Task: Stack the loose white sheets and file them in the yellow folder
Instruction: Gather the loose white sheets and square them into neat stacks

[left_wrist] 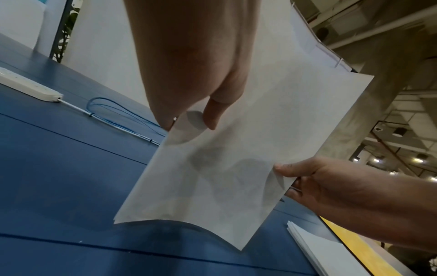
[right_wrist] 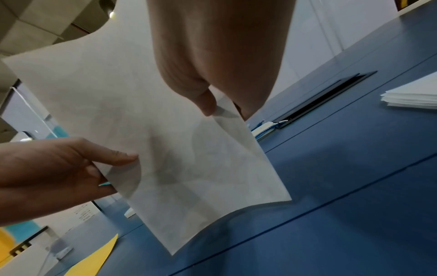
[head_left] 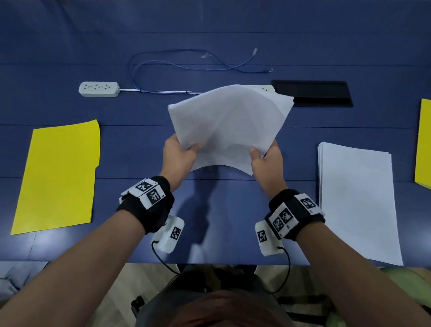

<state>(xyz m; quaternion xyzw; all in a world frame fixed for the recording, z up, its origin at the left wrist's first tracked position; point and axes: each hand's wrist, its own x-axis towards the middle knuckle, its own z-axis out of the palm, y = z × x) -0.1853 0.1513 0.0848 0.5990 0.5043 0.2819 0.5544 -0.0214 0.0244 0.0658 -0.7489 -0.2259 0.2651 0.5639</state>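
Both wrists sit nearest, left hand [head_left: 179, 153] and right hand [head_left: 267, 160] each with a tight pinching grip on the fanned sheets [head_left: 226, 124], lifted off the tabletop [head_left: 136, 140] probably for squaring, folder [head_left: 59, 176] flat left of that grip.

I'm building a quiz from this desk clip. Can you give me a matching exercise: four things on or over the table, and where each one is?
Things:
1. yellow folder
2. fanned sheets
3. neat paper stack
4. power strip

Places:
A. flat on the table, at the person's right
B. far side of the table, left of centre
C. flat on the table, at the person's left
D. held up in the left hand and right hand

Pairs: 1-C, 2-D, 3-A, 4-B
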